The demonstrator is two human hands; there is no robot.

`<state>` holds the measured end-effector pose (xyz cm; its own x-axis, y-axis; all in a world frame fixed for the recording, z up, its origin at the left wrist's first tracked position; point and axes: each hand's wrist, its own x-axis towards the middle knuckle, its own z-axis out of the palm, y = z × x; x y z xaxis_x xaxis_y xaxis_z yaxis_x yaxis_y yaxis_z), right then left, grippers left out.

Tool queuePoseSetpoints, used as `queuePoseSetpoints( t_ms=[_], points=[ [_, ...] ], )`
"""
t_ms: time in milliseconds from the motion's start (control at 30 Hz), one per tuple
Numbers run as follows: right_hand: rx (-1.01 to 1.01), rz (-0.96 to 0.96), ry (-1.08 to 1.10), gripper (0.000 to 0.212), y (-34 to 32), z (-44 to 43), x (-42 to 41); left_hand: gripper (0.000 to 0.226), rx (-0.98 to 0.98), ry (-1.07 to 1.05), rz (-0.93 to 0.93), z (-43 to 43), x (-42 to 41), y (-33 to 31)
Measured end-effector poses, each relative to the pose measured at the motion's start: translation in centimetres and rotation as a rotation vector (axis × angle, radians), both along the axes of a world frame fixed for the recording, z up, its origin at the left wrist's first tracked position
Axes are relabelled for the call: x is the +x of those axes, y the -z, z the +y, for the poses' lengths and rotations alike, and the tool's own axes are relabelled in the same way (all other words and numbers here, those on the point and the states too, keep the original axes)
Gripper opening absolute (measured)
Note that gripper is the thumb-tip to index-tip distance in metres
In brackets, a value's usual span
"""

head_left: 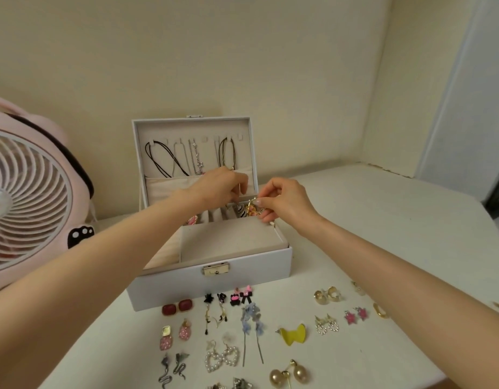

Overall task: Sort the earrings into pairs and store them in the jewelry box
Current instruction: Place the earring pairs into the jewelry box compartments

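An open white jewelry box [242,265] stands mid-table, necklaces hanging inside its raised lid. Both my hands are over its back right compartment. My right hand [284,199] pinches a small gold earring [254,203] above earrings lying in that compartment. My left hand [220,186] has its fingers curled down into the same area; what it holds is hidden. On the table before the box lie several earring pairs: red squares [177,307], pearl hearts [222,357], yellow bows [293,334], gold balls [289,374], pink stars [355,315].
A pink fan [29,197] stands at the left, close to my left forearm. The white table [397,220] meets the wall behind the box. Its front edge runs at the bottom right.
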<state>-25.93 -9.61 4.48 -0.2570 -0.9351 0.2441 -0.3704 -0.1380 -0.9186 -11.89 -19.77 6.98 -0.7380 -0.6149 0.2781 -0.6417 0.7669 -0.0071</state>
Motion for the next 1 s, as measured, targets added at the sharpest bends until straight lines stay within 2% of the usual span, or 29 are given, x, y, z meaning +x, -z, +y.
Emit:
queuePoseSetpoints(
  t_ms=[167,400,500,600,767,1000],
  points=[
    [0.0,0.005,-0.001,0.013,0.0,0.1,0.1,0.02,0.103,-0.025,0.045,-0.2,0.1,1.0],
    [-0.063,0.092,0.034,0.014,-0.4,-0.6,0.8,0.022,0.122,-0.012,0.109,-0.2,0.7,1.5],
    [-0.127,0.251,0.084,0.019,-0.7,-1.9,1.5,0.019,0.048,-0.042,0.2,-0.2,1.0,1.4],
    [-0.127,0.46,0.096,0.009,-0.7,-2.8,2.3,0.017,0.011,-0.075,0.308,-0.4,1.8,1.2],
    [-0.056,0.724,0.069,0.017,-0.3,-3.5,3.1,0.016,-0.055,-0.102,0.317,-0.1,3.1,1.0],
    [-0.003,0.81,0.017,0.015,0.2,-3.9,3.5,0.014,-0.11,-0.076,0.325,0.4,3.8,1.0]
  ],
)
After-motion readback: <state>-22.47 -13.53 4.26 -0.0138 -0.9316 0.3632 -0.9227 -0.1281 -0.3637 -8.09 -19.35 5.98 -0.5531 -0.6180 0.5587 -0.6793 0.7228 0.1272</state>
